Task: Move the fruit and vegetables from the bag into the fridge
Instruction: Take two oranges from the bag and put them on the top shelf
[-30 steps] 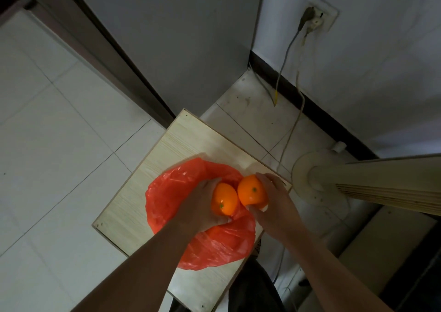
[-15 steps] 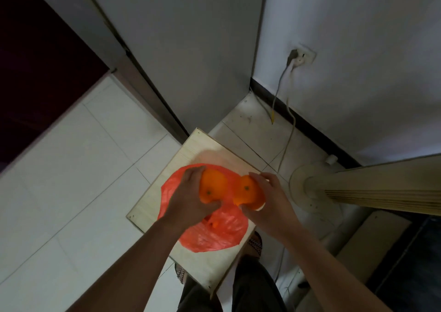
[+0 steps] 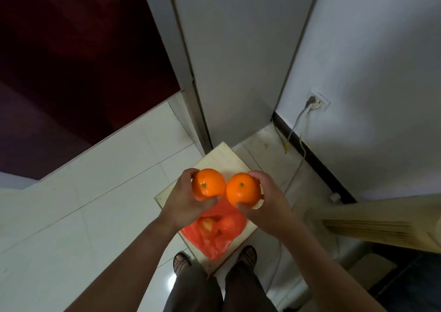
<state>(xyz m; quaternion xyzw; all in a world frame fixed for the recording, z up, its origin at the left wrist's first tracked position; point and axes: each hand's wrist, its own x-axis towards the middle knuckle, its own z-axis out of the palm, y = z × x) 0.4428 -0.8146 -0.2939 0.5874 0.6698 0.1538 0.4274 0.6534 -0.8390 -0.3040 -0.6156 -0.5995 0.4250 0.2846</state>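
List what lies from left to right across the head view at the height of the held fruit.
White floor tiles → left hand → its orange → second orange → right hand → white cable → black skirting → wall.

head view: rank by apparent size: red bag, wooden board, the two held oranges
1. Wooden board, though partly covered.
2. Red bag, partly hidden behind the hands.
3. The orange in the right hand and the orange in the left hand look alike; both are nearer the camera, so no ranking.
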